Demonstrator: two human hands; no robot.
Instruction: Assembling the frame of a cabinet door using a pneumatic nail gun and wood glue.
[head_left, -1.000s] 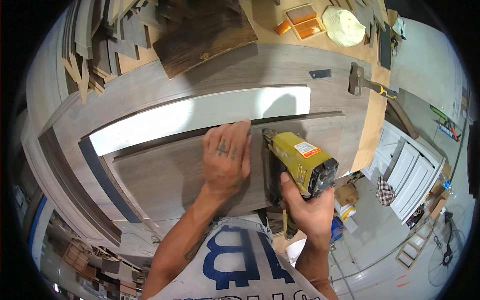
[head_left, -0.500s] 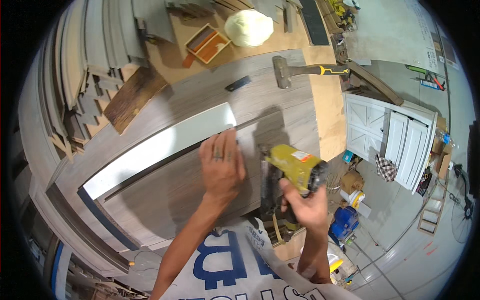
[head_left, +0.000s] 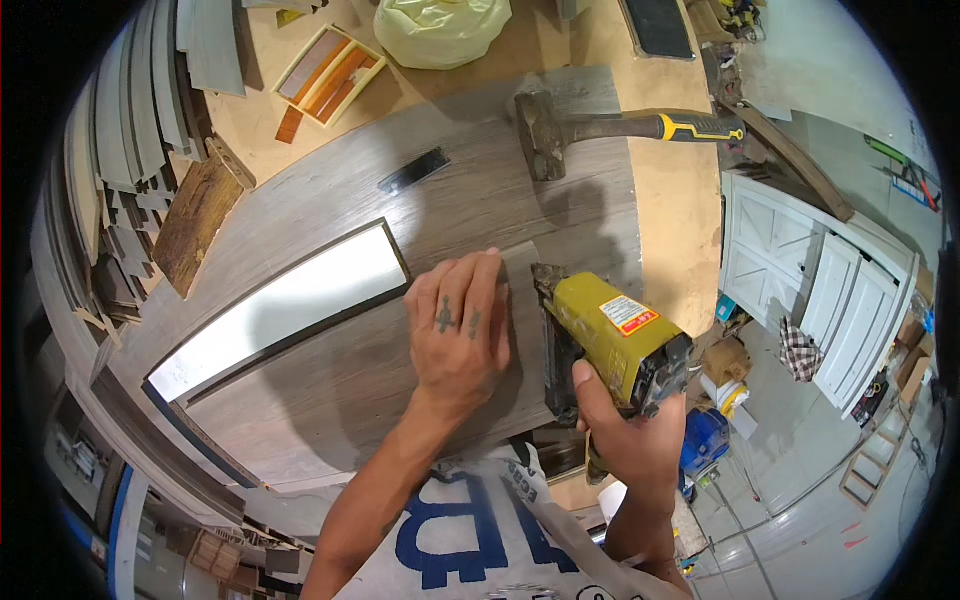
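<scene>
My right hand (head_left: 630, 430) is wrapped round the handle of a yellow-green and black nail gun (head_left: 620, 335). The gun's dark nose is over the right part of a grey wood-grain board (head_left: 330, 400), but I cannot tell whether it touches. My left hand (head_left: 460, 330) lies on that board with its fingers bent and close together over the far edge. The fingertips are partly hidden. Just left of this hand, a bright white strip panel (head_left: 290, 305) with a dark edge runs along the board. A small dark flat piece (head_left: 414, 170) lies beyond.
A sledgehammer (head_left: 545, 140) with a yellow-and-black handle lies at the far right of the bench. Behind are a small wooden box (head_left: 330, 75), a pale plastic bag (head_left: 443, 30) and a phone (head_left: 658, 25). Stacked boards (head_left: 130, 110) and a brown wood block (head_left: 195, 225) stand left. A white cabinet (head_left: 800, 265) is right.
The view has moved closer to the bench. The nail gun, still in my right hand, appears slightly further right and tilted. My left hand remains at the board's far edge, its fingers turned more to the right.
</scene>
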